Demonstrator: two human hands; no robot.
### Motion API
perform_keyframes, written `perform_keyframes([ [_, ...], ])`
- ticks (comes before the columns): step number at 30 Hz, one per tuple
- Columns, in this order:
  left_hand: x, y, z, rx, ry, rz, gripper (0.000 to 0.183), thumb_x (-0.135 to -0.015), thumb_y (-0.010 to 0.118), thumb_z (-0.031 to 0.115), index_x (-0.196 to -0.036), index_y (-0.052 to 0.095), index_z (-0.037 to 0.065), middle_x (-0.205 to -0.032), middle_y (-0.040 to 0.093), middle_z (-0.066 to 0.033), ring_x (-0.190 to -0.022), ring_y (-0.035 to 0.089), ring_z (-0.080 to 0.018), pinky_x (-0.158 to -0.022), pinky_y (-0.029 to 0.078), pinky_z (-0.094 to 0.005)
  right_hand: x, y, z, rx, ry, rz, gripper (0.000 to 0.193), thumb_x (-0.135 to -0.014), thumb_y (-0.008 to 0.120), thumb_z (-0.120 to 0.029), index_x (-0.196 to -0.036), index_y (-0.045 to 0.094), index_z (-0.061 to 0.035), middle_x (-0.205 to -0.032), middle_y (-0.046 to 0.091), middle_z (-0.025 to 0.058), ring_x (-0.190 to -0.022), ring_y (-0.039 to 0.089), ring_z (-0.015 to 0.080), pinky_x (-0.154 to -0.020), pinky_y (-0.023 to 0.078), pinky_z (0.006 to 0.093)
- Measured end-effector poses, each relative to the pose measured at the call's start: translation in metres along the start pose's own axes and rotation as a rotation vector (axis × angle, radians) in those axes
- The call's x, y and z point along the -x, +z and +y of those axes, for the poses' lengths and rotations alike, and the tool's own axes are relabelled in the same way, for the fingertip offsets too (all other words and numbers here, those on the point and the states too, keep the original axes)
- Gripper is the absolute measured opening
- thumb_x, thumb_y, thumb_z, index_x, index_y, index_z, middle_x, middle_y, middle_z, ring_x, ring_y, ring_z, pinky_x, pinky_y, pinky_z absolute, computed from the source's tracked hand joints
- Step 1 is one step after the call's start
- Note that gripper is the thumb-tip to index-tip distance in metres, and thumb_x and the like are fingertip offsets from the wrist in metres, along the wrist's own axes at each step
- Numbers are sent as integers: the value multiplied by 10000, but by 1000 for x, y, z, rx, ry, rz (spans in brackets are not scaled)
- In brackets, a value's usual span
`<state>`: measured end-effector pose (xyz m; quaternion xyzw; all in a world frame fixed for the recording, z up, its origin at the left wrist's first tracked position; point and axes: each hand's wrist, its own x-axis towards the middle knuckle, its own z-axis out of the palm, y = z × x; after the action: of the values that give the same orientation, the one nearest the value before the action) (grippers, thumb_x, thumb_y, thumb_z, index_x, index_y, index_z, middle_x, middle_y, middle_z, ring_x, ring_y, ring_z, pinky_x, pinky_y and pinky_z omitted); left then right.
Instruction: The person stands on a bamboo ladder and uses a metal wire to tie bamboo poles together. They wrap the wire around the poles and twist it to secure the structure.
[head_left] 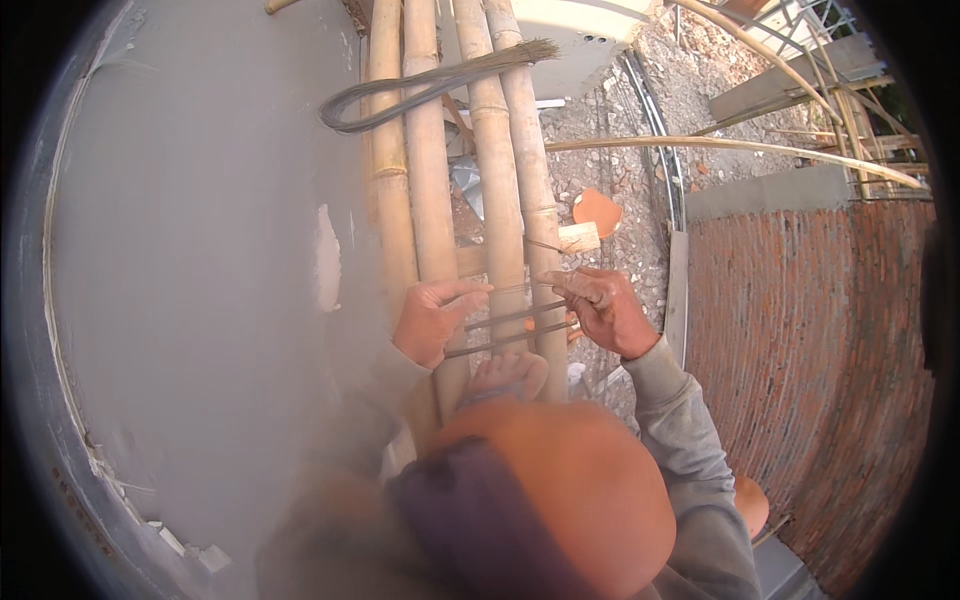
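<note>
My left hand (432, 318) is closed in a pinch, its fingertips over the bamboo poles (492, 130). Opposite it, my right hand (604, 310) is also pinched, thumb against forefinger, above the rightmost pole. Between the two sets of fingertips a thin wire (510, 288) seems to stretch across a pole; it is faint. Just below the hands, two dark slender bars (515, 316) cross the poles, their left ends near my left hand. Farther up, a looped bundle of thin grey wire (430, 85) lies across the poles. My bare foot (507, 376) rests on them.
A smooth grey wall (200, 250) stands at the left. On the right is a brick wall (770, 330) with a grey top. Rubble (610, 140) lies below, with an orange shard (598, 212) and a wood block (579, 237). A thin bamboo pole (720, 143) runs rightward. My blurred knee hides the lower middle.
</note>
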<state>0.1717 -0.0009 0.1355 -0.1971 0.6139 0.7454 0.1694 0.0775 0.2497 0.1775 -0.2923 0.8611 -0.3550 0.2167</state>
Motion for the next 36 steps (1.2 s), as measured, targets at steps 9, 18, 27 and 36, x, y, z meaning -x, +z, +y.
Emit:
perform_keyframes([
  [9, 8, -71, -21, -419, 155, 168, 199, -911, 741, 151, -1000, 780, -22, -911, 771, -104, -835, 676, -142, -783, 539, -296, -9, 4, -19, 211, -238, -82, 276, -783, 667, 2, -1027, 763, -86, -808, 723, 106, -694, 690, 329, -579, 534, 414],
  [18, -39, -125, -61, 101, -81, 426, 439, -938, 705, 316, -1309, 675, 83, -1215, 666, -99, -1011, 639, -223, -825, 544, -411, -19, -51, -34, 194, -135, 235, 99, -773, 618, 52, -835, 690, 25, -684, 615, 169, -562, 617, 332, -523, 456, 392],
  [27, -70, -139, -137, 414, -335, 468, 500, -949, 691, 242, -1353, 556, -19, -1241, 631, -156, -1054, 646, -265, -872, 548, -407, -12, -74, -24, 381, -86, 334, 128, -779, 637, 72, -894, 688, 52, -733, 620, 203, -624, 637, 357, -587, 483, 374],
  [36, -99, -147, -191, 479, -83, 557, 402, -942, 689, 172, -1288, 636, -26, -1080, 724, -110, -951, 697, -211, -799, 555, -335, -36, -62, -40, 459, -166, 421, 85, -763, 678, 30, -793, 619, -24, -653, 562, 137, -576, 592, 341, -538, 458, 415],
])
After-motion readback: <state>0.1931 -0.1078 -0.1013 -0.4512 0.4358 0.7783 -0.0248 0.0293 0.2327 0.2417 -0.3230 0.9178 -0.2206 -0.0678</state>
